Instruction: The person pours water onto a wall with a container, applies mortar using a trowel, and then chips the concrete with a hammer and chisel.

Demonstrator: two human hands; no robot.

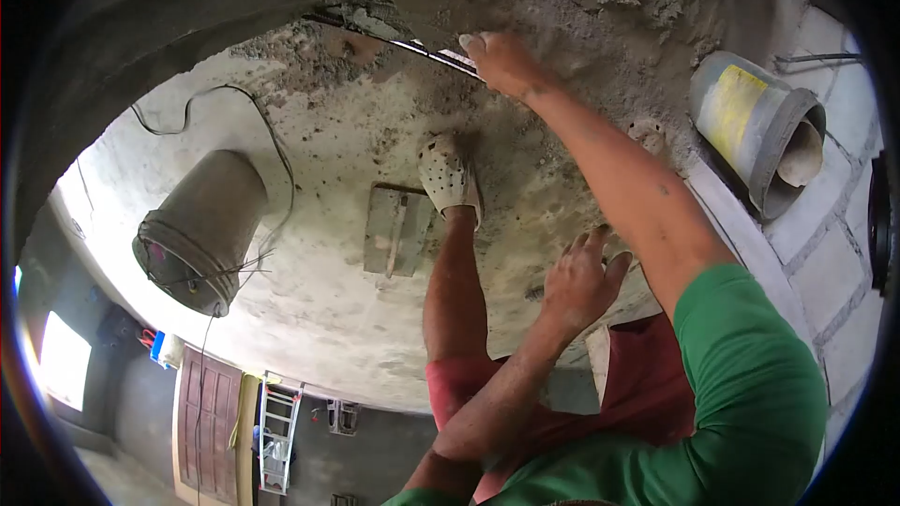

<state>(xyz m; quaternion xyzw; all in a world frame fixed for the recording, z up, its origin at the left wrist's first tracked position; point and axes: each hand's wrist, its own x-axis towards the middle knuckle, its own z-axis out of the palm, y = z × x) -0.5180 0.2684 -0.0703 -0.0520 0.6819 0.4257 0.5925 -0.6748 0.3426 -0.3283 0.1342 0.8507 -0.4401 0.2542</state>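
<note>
My right hand (506,66) reaches up to the rough wet mortar, its fingers curled round what looks like a trowel; the handle is hidden. Beyond the fingertips, the grey, mortar-smeared trowel blade (420,7) lies against the mortar. A long straight strip (436,54) runs beside the blade and passes near the hand. My left hand (583,283) hangs lower, over the floor, with fingers apart and nothing in it. A flat rectangular float (396,230) lies on the floor beside my perforated shoe (448,173).
A mortar-stained bucket (211,225) with wires by it stands at the left. On the right, another bucket (741,117) lies tilted near the block wall (830,272). Far off are a ladder (278,436) and a brown door (208,422). A curved concrete edge (178,23) crosses the upper left.
</note>
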